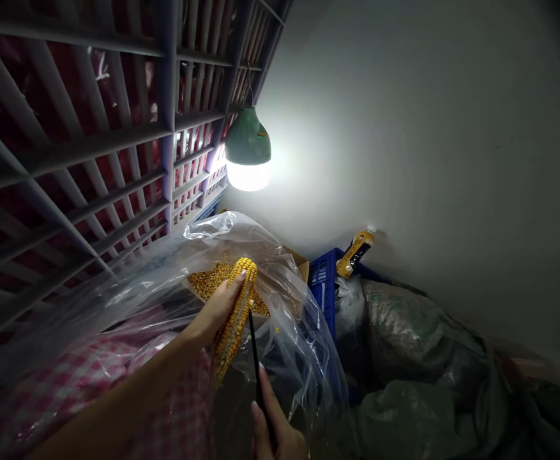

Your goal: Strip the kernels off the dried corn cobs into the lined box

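An ear of corn with yellow kernels stands tilted in the middle of the view. My left hand is wrapped round it from the left, the thumb near its upper end. A pale strip without kernels runs along the cob. In my right hand is a thin black stick-like tool, its tip at the cob's right side by a loose kernel. What kind of tool it is I cannot make out. Behind the cob, loose corn kernels lie in a clear plastic bag.
A lit green lamp hangs from stacked plastic crates on the left. Right of the bag stands a blue crate with a yellow bottle on it. Full sacks lie at the right, along a pale wall.
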Available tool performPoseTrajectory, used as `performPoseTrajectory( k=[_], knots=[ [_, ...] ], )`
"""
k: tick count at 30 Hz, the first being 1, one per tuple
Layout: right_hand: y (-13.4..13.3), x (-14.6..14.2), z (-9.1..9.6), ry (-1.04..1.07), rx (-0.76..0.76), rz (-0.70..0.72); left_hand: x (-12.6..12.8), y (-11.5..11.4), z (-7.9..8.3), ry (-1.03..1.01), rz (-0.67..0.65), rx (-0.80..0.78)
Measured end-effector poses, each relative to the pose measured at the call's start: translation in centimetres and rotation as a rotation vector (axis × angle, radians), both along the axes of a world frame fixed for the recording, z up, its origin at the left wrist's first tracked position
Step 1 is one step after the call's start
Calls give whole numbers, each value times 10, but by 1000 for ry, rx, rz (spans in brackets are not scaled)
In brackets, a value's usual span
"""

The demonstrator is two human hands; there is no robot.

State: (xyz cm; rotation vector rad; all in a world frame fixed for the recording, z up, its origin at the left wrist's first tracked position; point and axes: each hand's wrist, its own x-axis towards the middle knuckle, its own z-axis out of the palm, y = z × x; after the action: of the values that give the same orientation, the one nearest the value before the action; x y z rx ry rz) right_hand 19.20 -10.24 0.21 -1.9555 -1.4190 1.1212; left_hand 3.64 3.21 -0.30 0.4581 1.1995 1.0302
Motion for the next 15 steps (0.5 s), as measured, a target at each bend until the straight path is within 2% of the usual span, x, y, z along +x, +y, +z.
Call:
performPoseTrajectory(
  k=[4,7,12,15],
  knots=[
    [12,-12,3,113,14,-79,4,-4,-1,-68,-146,-15],
    [13,-18,0,208,15,-147,4,-4,0,-96,-150,-51],
    [2,-12,-7,112,135,-35,4,-3,4,-135,-90,-130],
    [7,2,-2,70,90,-38,5,-4,5,-107,-129,-127]
  ],
)
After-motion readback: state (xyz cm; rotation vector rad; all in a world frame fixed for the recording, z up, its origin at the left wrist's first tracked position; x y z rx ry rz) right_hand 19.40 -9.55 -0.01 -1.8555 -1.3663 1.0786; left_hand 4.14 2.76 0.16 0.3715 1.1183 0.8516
